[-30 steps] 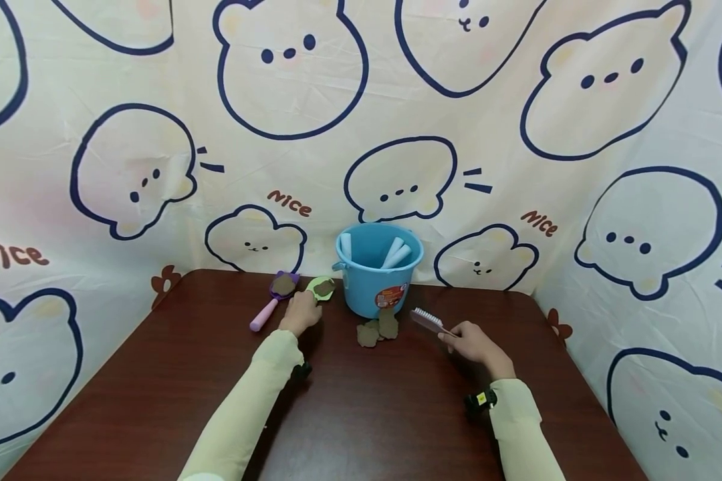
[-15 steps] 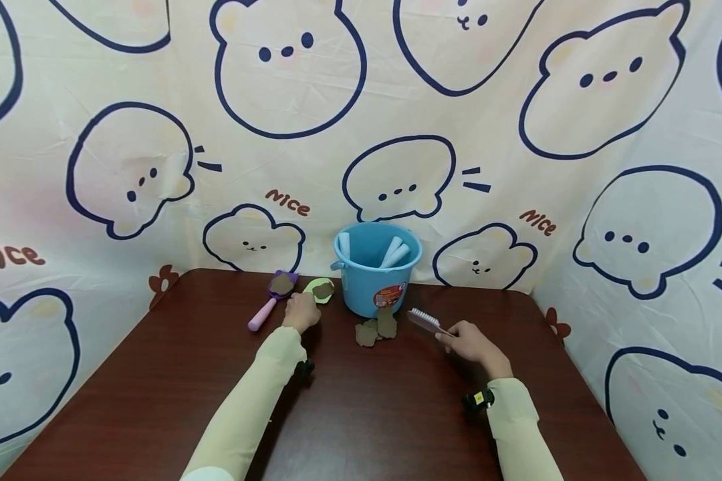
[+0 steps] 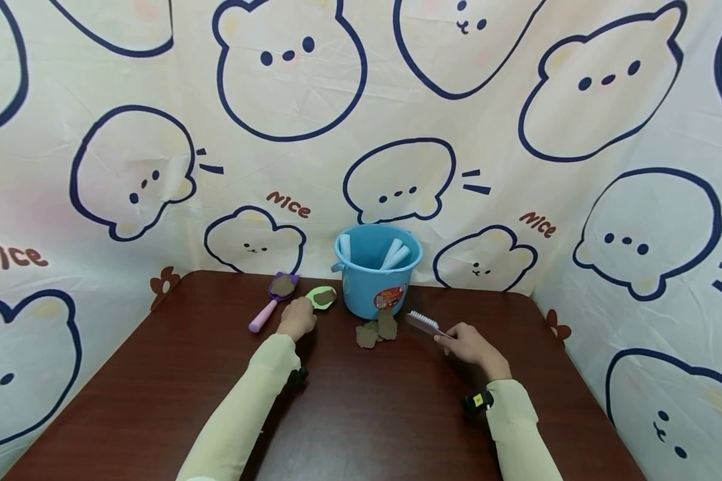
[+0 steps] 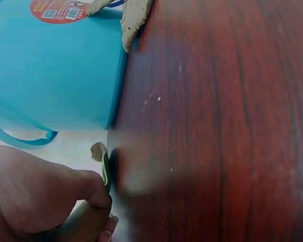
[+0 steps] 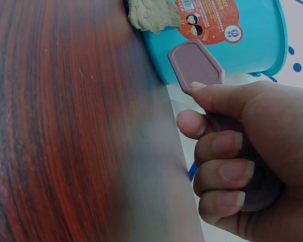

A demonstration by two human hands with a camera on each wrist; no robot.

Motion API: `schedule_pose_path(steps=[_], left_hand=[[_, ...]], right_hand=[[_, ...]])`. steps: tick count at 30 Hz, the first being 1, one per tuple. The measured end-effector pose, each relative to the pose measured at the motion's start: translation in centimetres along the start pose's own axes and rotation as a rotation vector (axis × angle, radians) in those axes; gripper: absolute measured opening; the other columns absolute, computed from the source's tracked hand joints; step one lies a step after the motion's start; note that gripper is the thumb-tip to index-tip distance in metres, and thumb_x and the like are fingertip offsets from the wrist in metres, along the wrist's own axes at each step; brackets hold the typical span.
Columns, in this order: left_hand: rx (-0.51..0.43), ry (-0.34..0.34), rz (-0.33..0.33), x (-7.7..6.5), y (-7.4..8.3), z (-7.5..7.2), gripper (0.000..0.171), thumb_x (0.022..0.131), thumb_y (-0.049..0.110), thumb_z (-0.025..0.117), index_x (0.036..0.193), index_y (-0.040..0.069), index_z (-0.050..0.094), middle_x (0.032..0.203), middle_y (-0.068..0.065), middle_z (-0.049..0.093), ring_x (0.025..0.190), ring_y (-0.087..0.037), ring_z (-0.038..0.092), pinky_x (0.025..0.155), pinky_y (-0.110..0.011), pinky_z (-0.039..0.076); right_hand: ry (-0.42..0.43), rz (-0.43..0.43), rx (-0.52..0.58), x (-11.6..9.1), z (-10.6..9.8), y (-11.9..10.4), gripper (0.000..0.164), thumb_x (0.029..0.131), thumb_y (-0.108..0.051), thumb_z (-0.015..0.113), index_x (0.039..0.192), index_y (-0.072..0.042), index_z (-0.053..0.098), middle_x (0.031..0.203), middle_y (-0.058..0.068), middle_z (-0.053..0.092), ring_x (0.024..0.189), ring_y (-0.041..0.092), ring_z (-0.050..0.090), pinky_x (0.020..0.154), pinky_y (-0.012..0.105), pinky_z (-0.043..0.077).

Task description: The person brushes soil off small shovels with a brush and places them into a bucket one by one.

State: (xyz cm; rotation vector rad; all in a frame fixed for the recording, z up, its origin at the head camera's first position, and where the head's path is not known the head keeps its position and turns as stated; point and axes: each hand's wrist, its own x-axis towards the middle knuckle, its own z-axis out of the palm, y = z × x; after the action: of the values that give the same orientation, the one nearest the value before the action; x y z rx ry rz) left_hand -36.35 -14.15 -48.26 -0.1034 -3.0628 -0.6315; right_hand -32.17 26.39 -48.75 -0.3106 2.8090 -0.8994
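Note:
My left hand point(image 3: 297, 318) grips the handle of a small light-green toy shovel point(image 3: 315, 294) that bears a flat brown lump of clay point(image 3: 325, 298). In the left wrist view the shovel point(image 4: 105, 169) shows edge-on beyond the curled fingers, low over the table. A mauve brush point(image 3: 422, 323) with white bristles facing up is held by the handle in my right hand point(image 3: 470, 343). The right wrist view shows the back of its head point(image 5: 197, 65), with fingers wrapped round the handle. Between the hands stands a blue bucket point(image 3: 366, 290), several brown clay pieces point(image 3: 368, 335) at its foot.
Left of the green shovel lies a purple shovel with a pink handle point(image 3: 263, 316), brown clay on its blade. Pale blue rods point(image 3: 396, 256) stick up inside the bucket. A cartoon-printed cloth point(image 3: 397, 113) encloses the dark wooden table point(image 3: 361, 414) at back and sides.
My left hand and the green shovel have shifted slightly left and nearer the body. The right hand keeps almost the same place with the brush; bucket and clay pieces stay put.

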Motion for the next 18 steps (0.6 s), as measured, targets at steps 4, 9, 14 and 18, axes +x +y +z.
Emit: schedule_pose_path(steps=[4,9,14,18], left_hand=[[0.005,0.017,0.043,-0.4,-0.1,-0.3,0.036,0.094,0.007,0.068,0.064,0.009,0.048,0.069,-0.007,0.051,0.067,-0.022,0.051,0.064,-0.038,0.046],[0.004,0.033,0.064,-1.2,0.0,-0.6,0.041,0.093,0.007,0.067,0.059,0.012,0.044,0.062,-0.003,0.043,0.062,-0.02,0.046,0.06,-0.035,0.042],[0.013,0.042,0.063,-2.2,0.3,-0.9,0.041,0.091,0.006,0.068,0.057,0.012,0.045,0.059,-0.002,0.042,0.06,-0.019,0.045,0.057,-0.033,0.039],[-0.007,0.049,0.09,-3.1,0.7,-1.3,0.044,0.092,0.005,0.067,0.056,0.012,0.044,0.055,0.0,0.036,0.056,-0.018,0.044,0.054,-0.03,0.036]], right_hand=[[0.004,-0.003,0.0,0.0,0.0,-0.1,0.044,0.104,-0.033,0.058,0.068,-0.009,0.067,0.061,-0.001,0.05,0.059,0.015,0.046,0.056,0.029,0.039],[-0.001,0.0,0.008,-0.1,0.1,-0.3,0.044,0.104,-0.033,0.059,0.068,-0.009,0.067,0.062,0.0,0.051,0.06,0.016,0.047,0.057,0.03,0.039],[-0.007,-0.011,0.008,0.0,0.2,-0.7,0.045,0.104,-0.033,0.058,0.068,-0.009,0.066,0.061,0.0,0.051,0.06,0.015,0.048,0.058,0.03,0.04],[-0.003,-0.026,0.008,0.0,0.2,-1.3,0.045,0.104,-0.033,0.058,0.067,-0.008,0.066,0.063,0.0,0.052,0.061,0.016,0.048,0.059,0.03,0.04]])
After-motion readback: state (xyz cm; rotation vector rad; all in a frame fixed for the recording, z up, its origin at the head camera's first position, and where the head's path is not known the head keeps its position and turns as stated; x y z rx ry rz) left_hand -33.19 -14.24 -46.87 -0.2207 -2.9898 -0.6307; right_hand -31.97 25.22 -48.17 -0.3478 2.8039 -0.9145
